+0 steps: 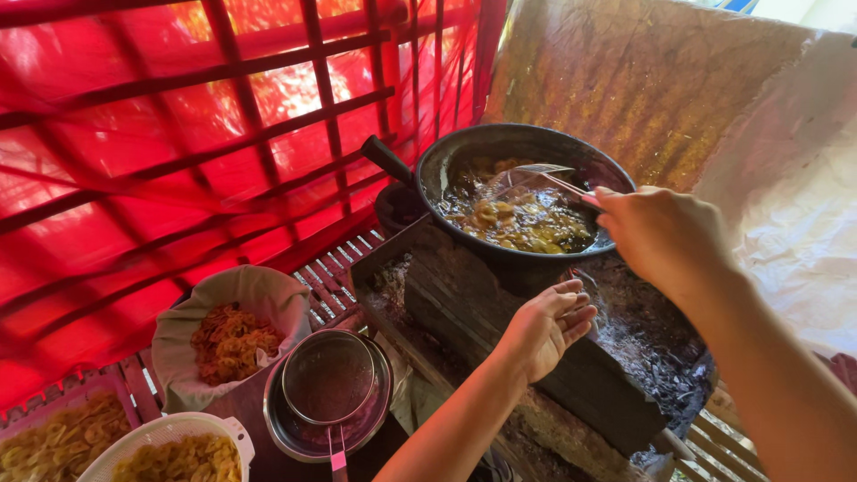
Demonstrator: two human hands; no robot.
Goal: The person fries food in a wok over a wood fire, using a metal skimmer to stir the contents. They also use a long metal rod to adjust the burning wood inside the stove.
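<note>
Steel skimmer (536, 178) slants up-left over pan (464, 143)

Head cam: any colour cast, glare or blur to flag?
Head view: backlit red plastic sheet throws a red cast at left, with blown-out patches; black round frying pan and right hand stay sharp; edges bend from wide-angle distortion.

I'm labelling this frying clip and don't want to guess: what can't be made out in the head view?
- What heats the black pan: hidden by the pan and the dark stand beneath it.
- The right hand grip on the skimmer: fingers face away.
- Whether the left hand holds anything: palm turned from the camera.
- White colander and pink tray of yellow chips: cut off by the bottom edge.
</note>
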